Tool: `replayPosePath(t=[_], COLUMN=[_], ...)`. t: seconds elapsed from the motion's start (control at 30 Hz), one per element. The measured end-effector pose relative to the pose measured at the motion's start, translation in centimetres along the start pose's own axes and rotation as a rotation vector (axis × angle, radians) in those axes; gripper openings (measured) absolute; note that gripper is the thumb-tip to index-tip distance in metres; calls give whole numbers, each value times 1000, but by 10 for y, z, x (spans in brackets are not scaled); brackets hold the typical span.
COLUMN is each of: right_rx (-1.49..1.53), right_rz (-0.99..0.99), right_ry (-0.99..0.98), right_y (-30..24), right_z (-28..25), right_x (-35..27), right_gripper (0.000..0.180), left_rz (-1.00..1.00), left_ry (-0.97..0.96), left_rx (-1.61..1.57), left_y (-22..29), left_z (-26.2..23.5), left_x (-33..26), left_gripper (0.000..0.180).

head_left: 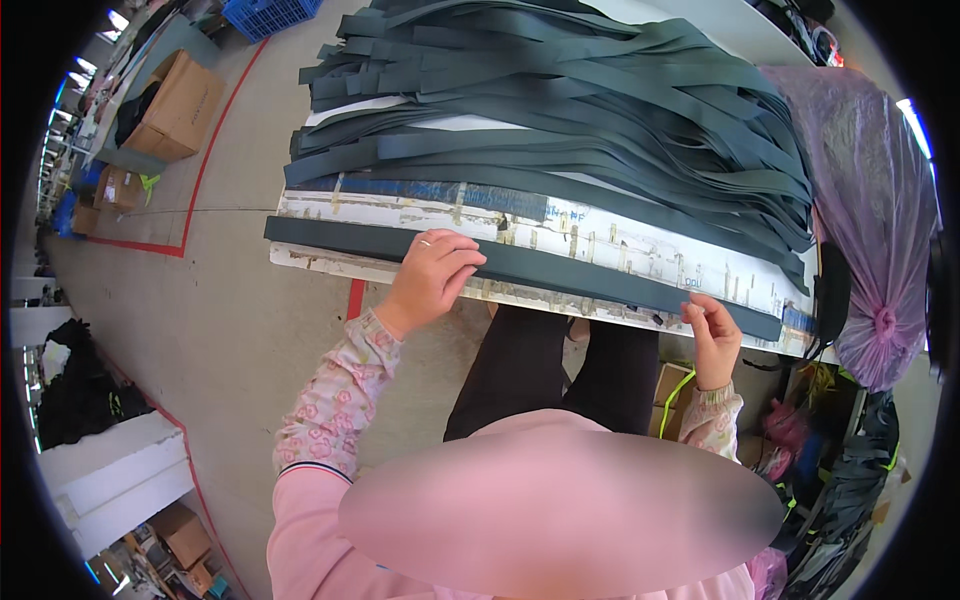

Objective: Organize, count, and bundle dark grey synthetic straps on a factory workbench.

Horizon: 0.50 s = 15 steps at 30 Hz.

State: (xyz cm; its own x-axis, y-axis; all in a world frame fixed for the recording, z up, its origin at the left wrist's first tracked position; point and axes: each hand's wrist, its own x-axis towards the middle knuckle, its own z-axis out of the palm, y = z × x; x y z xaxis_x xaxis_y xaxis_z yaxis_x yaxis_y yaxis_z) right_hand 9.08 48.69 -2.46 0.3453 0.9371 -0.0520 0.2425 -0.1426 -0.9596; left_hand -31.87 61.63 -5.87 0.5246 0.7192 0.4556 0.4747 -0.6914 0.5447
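A long dark grey-green fabric strip lies flat along the near edge of the white, tape-marked table. My left hand is over the strip left of its middle, with its fingers curled together and their tips on the fabric. Near the strip's right end, my right hand has thumb and fingertips brought together at the near edge of the fabric. Just beyond the strip, a big heap of similar strips covers the far part of the table, many overlapping and bending toward the right.
A translucent purple plastic bag hangs by the table's right end, beside a black item. Cardboard boxes and a blue crate stand on the floor at the far left. Dark cloth lies on the left. More strips hang at lower right.
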Motion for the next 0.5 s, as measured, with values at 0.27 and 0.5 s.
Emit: replayPosePath(t=[0.27,0.5], right_rx=[-351,-765], right_rz=[-195,-418], right_ry=[124,181], right_y=[11,38], right_z=[-35,-102], right_x=[-5,-3], right_gripper=[34,54], left_rz=[19,-9], left_ry=[-121,-33], left_rx=[40,66], left_y=[1,2], left_z=[17,33], left_x=[6,7], left_gripper=[19,20])
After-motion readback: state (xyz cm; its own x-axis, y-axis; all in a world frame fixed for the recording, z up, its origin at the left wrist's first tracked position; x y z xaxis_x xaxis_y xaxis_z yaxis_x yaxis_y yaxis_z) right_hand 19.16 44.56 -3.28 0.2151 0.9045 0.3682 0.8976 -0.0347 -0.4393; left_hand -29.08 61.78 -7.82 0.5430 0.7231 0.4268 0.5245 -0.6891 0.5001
